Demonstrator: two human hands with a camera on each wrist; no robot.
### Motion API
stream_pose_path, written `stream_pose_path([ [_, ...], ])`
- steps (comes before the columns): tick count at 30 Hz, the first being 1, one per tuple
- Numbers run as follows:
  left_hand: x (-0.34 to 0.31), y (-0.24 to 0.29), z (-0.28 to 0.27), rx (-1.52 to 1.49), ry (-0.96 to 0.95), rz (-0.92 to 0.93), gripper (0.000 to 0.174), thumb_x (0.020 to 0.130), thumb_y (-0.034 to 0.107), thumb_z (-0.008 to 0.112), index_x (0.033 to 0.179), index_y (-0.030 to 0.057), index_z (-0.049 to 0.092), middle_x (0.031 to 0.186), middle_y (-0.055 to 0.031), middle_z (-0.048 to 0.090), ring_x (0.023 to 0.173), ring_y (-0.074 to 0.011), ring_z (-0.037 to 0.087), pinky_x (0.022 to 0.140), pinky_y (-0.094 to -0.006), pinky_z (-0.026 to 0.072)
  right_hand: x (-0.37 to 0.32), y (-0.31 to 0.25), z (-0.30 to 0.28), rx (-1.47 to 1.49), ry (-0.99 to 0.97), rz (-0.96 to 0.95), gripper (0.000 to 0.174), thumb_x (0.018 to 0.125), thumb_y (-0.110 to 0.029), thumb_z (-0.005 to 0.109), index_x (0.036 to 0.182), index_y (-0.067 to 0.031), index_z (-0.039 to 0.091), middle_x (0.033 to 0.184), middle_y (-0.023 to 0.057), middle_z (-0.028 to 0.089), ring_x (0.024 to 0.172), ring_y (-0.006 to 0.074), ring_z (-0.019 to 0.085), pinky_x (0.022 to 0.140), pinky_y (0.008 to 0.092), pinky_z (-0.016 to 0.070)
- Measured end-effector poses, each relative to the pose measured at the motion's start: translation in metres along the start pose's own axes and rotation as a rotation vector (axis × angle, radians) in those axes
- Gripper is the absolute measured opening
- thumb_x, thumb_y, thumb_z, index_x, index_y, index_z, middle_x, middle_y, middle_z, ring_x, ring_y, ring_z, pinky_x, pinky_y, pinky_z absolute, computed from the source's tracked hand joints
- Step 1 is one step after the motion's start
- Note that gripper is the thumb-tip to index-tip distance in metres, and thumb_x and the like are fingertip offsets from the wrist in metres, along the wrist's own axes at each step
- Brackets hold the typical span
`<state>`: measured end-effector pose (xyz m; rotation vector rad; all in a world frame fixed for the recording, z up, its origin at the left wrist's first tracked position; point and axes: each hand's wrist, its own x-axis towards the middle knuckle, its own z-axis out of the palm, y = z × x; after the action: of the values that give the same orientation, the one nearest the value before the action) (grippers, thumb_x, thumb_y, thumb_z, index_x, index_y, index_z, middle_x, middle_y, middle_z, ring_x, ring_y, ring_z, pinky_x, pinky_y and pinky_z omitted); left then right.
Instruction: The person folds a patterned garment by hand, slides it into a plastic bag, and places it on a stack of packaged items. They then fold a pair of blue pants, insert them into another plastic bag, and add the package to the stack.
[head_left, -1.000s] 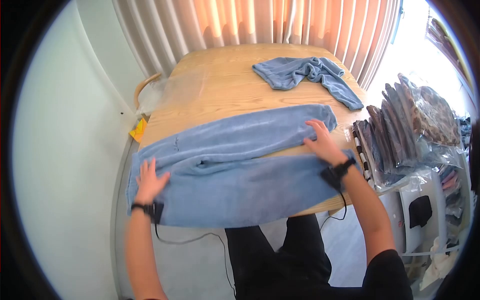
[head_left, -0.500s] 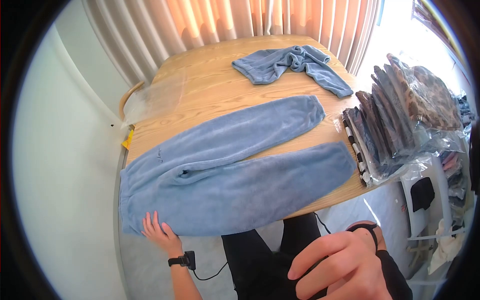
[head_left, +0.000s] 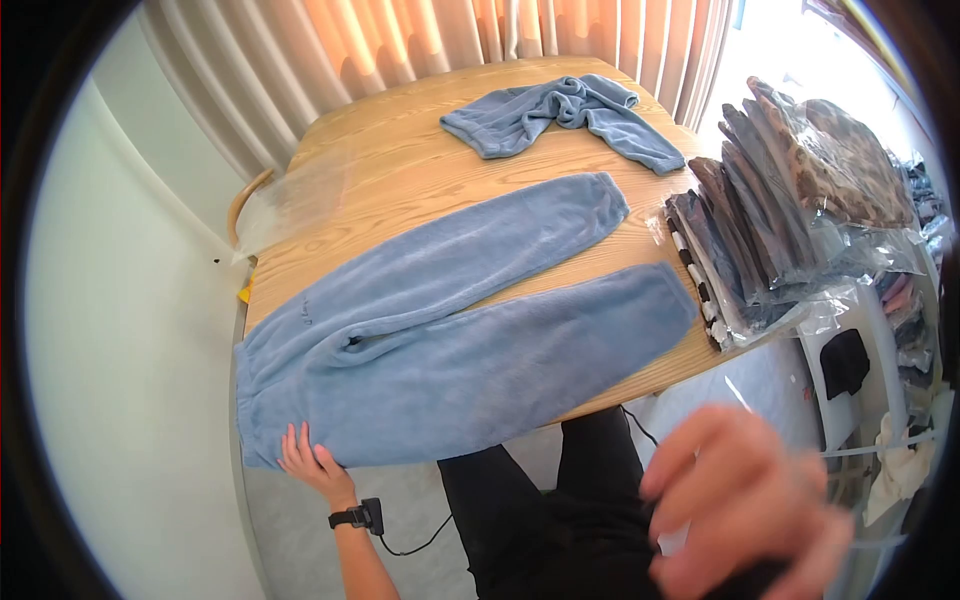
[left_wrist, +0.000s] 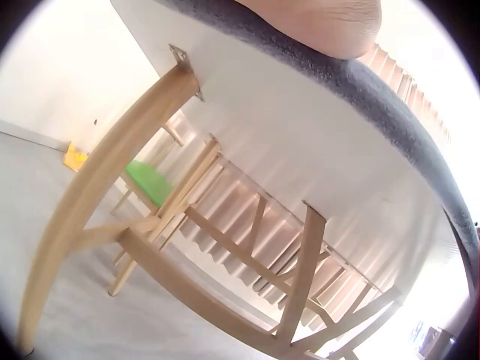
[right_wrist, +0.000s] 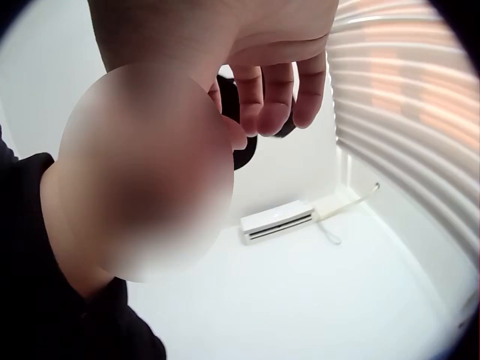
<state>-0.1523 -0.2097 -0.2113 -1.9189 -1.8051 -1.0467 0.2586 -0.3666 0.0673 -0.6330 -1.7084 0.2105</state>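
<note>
A pair of fuzzy blue pants (head_left: 480, 370) lies spread on the wooden table, its waistband to the left and both legs pointing right. My left hand (head_left: 312, 462) rests on the pants' near edge by the waistband, fingers extended. In the left wrist view, part of that hand (left_wrist: 322, 26) sits over the cloth at the table edge. My right hand (head_left: 745, 490) is raised close to the head camera, blurred, with its fingers loosely bent. In the right wrist view its fingers (right_wrist: 276, 112) hang down beside something black near the head, and no cloth is in them.
A crumpled blue fleece garment (head_left: 565, 115) lies at the table's far side. Several clothes in clear bags (head_left: 770, 200) stand stacked along the right edge. A clear plastic bag (head_left: 295, 200) lies at the left, near a wooden chair back (head_left: 245, 205). Table legs (left_wrist: 112, 172) show underneath.
My right hand has left the pants' far leg and come up near the head camera. The left hand has slid down to the near edge by the waistband. The head view has shifted.
</note>
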Motion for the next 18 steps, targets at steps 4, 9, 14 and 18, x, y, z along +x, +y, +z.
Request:
stream_pose_path([
  [4, 0.001, -0.038, -0.027, -0.071, -0.095, 0.094, 0.043, 0.092, 0.026, 0.044, 0.127, 0.0047, 0.057, 0.14, -0.0124, 0.049, 0.134, -0.034, 0.037, 0.113, -0.0563, 0.0166, -0.046, 0.054, -0.046, -0.47, -0.155, 0.411, 0.063, 0.066, 0.004, 0.071, 0.126, -0.0034, 0.052, 0.118, 0.0157, 0.058, 0.108, 0.035, 0.055, 0.094, 0.0431, 0.0456],
  [9, 0.02, -0.069, -0.055, 0.406, -0.111, 0.086, 0.049, 0.077, 0.005, 0.06, 0.126, 0.0038, 0.056, 0.142, -0.0147, 0.045, 0.134, -0.0357, 0.037, 0.111, -0.0527, 0.026, -0.137, 0.111, -0.084, -0.963, -0.413, 0.7, 0.062, 0.069, -0.01, 0.074, 0.127, -0.0041, 0.053, 0.134, 0.0176, 0.047, 0.13, 0.0395, 0.037, 0.111, 0.0499, 0.0292],
  [14, 0.036, -0.107, -0.061, 0.173, -0.188, 0.059, 0.055, 0.064, -0.013, 0.066, 0.116, 0.0066, 0.059, 0.13, -0.0109, 0.052, 0.123, -0.0341, 0.046, 0.103, -0.0433, 0.0405, -0.157, 0.11, -0.097, -0.871, -0.493, 0.754, 0.064, 0.067, -0.015, 0.076, 0.127, -0.0052, 0.053, 0.132, 0.0143, 0.049, 0.131, 0.0396, 0.035, 0.112, 0.0503, 0.0265],
  [18, 0.046, -0.121, -0.08, 0.132, -0.235, 0.069, 0.041, 0.065, -0.012, 0.065, 0.102, 0.0055, 0.061, 0.12, -0.0091, 0.056, 0.116, -0.0334, 0.051, 0.097, -0.0424, 0.0442, -0.155, 0.1, -0.098, -0.941, -0.562, 0.722, 0.058, 0.065, -0.006, 0.075, 0.12, -0.0065, 0.057, 0.117, 0.012, 0.054, 0.119, 0.0364, 0.043, 0.105, 0.0478, 0.035],
])
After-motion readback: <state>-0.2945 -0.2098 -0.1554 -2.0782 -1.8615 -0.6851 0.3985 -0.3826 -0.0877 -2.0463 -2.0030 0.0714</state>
